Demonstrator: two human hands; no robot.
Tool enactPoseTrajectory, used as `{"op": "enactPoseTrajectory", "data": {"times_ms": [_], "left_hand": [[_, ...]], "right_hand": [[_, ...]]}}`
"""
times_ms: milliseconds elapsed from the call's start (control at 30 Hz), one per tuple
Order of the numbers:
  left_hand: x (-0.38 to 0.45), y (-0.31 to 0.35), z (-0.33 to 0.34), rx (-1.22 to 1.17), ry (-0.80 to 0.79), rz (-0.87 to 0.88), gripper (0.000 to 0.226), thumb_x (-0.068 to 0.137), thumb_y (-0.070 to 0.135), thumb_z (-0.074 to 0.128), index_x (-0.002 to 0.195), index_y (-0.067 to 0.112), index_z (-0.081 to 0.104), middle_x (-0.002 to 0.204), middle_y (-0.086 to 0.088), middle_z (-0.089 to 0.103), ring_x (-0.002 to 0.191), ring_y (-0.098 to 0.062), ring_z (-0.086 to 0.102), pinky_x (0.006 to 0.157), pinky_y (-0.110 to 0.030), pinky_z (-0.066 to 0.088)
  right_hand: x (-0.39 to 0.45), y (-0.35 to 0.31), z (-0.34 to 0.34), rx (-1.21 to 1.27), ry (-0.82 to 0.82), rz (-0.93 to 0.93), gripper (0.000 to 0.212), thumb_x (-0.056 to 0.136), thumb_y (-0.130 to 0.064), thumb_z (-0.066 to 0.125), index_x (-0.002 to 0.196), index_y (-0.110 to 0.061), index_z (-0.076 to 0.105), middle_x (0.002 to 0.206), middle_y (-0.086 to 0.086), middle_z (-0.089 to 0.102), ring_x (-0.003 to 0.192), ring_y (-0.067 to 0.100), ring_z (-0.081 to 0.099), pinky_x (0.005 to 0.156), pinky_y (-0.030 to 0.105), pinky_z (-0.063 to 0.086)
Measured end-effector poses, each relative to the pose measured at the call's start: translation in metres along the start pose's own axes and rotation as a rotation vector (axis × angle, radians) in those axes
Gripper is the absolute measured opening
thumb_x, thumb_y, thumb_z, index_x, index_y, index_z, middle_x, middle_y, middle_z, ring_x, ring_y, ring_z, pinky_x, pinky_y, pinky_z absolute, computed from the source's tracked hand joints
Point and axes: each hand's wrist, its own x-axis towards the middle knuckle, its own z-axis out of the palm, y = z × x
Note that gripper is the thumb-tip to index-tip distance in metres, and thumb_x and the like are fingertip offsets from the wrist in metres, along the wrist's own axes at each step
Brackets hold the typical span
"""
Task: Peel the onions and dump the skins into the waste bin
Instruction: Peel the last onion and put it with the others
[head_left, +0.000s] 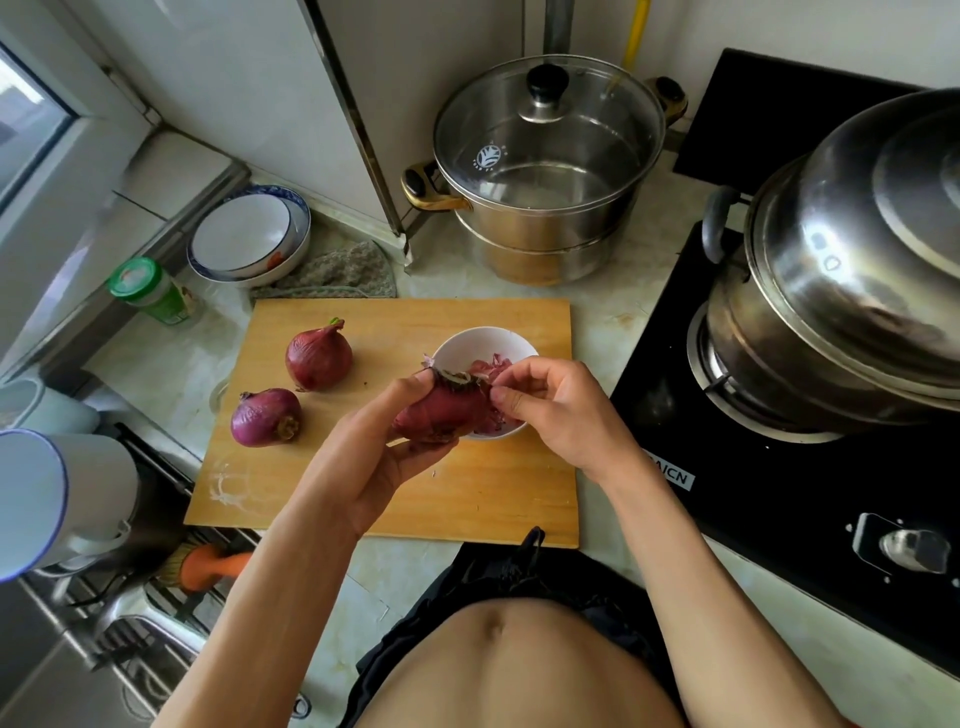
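Three red onions on view: two unpeeled (318, 359) (266, 417) lying near the left edge of the wooden cutting board (363, 488), a third (441, 410) gripped in the left hand (374, 457), fingers curled round it, just above the white bowl (485, 343) at the board's right side. Right hand (550, 410) at the onion's root end, fingers (506, 399) pinching loose skin. Purple skins (488, 366) heaped in the bowl. Steel pot (545, 218) at the bench's far edge.

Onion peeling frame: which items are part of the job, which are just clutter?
Job: held onion, left hand, right hand, two onions on the board, skins bowl, cutting board.
Clutter: glass-lid pot, stove pot, plates, green-capped jar.
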Motion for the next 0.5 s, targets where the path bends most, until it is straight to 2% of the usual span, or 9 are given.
{"op": "enactPoseTrajectory", "data": {"times_ms": [100,200,367,500], "left_hand": [[0.0001,-0.0006,-0.0010,-0.023,0.003,0.010,0.027,0.089,0.029,0.071,0.108,0.010,0.075,0.090,-0.011,0.077,0.096,-0.031,0.074,0.084,-0.038,0.064],[0.0007,0.0002,-0.0024,-0.046,0.005,0.019,0.027,0.093,0.028,0.068,0.111,0.009,0.074,0.095,-0.012,0.077,0.099,-0.031,0.073,0.089,-0.040,0.063],[0.0012,-0.0006,-0.0031,-0.087,0.013,0.013,0.024,0.093,0.029,0.069,0.110,0.011,0.074,0.098,-0.014,0.076,0.107,-0.034,0.073,0.090,-0.042,0.061],[0.0004,-0.0004,-0.0026,-0.185,0.029,-0.010,0.031,0.090,0.028,0.071,0.113,0.008,0.070,0.111,-0.023,0.073,0.110,-0.038,0.072,0.094,-0.048,0.059]], "right_hand": [[-0.0018,-0.0015,0.0012,0.008,0.005,-0.018,0.011,0.091,-0.007,0.069,0.084,-0.015,0.070,0.077,-0.006,0.067,0.075,0.008,0.062,0.076,0.027,0.053],[-0.0033,-0.0032,0.0014,-0.009,0.007,-0.044,0.007,0.092,-0.005,0.067,0.086,-0.007,0.069,0.077,-0.003,0.067,0.073,0.007,0.061,0.073,0.026,0.052],[-0.0050,-0.0031,0.0002,-0.010,-0.002,-0.064,0.012,0.091,-0.005,0.067,0.083,-0.013,0.069,0.076,-0.005,0.066,0.073,0.008,0.060,0.073,0.028,0.051],[-0.0059,-0.0007,-0.0018,-0.009,0.008,-0.077,0.011,0.090,-0.007,0.069,0.081,-0.014,0.069,0.076,-0.006,0.066,0.074,0.009,0.061,0.073,0.027,0.050]]}}
